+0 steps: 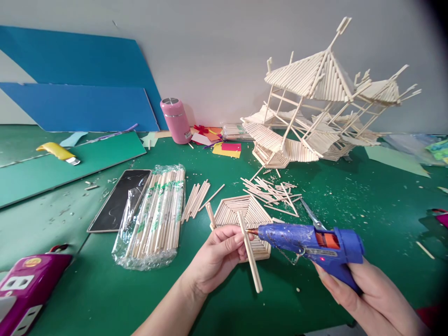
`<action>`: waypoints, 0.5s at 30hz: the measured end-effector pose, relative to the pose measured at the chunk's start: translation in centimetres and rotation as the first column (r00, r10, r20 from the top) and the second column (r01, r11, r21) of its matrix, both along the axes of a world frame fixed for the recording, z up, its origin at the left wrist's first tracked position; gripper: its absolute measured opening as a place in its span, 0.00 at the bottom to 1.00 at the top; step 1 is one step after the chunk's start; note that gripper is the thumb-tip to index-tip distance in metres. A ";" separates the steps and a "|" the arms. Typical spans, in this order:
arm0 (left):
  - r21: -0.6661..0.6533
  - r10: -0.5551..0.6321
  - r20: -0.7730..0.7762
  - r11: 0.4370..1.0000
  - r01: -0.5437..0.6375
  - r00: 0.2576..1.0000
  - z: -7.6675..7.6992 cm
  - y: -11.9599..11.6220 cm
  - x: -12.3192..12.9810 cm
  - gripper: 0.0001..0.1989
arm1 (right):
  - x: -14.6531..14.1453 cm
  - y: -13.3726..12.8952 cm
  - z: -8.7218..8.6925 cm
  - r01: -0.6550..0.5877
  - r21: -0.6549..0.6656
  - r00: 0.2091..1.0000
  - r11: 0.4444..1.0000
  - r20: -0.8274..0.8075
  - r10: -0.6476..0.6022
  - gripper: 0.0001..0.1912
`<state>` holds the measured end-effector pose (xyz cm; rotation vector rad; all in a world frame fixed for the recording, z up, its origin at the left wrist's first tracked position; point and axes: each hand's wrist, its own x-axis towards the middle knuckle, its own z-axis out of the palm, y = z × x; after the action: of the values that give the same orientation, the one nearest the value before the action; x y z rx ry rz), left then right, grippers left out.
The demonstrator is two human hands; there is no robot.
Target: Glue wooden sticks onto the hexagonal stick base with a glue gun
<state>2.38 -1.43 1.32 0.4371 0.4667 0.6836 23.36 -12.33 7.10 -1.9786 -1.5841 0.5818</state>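
Note:
Pinched between the thumb and fingers of my left hand (224, 249) is a pair of wooden sticks (252, 261) lying side by side, slanted over the table. My right hand (367, 294) grips a blue hot glue gun (308, 242) by its handle. The gun's copper-coloured nozzle (252, 231) points left and meets the sticks near their upper part. Below my left hand lies a hexagonal panel of wooden sticks (241, 210), partly hidden by the hand, the sticks and the gun. A short upright stick piece (210, 214) stands at the panel's left corner.
Cut sticks (269, 191) lie loose behind the panel, near scissors (311, 212). Bagged sticks (154, 219) overlap a dark tablet-like slab (119, 200). A stick pavilion model (311, 79), pink flask (176, 121), yellow cutter (58, 151) and purple power strip (31, 289) stand or lie around.

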 end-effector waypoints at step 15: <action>0.016 -0.008 0.021 1.000 0.008 1.000 -0.2 0.0 0.2 0.07 | 0.0 1.3 -0.4 -0.198 0.096 0.975 0.975 0.122 0.186 0.19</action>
<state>2.54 -1.43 1.10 0.4455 0.4396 0.6842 23.37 -11.05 6.73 -1.8190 -1.8511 0.4551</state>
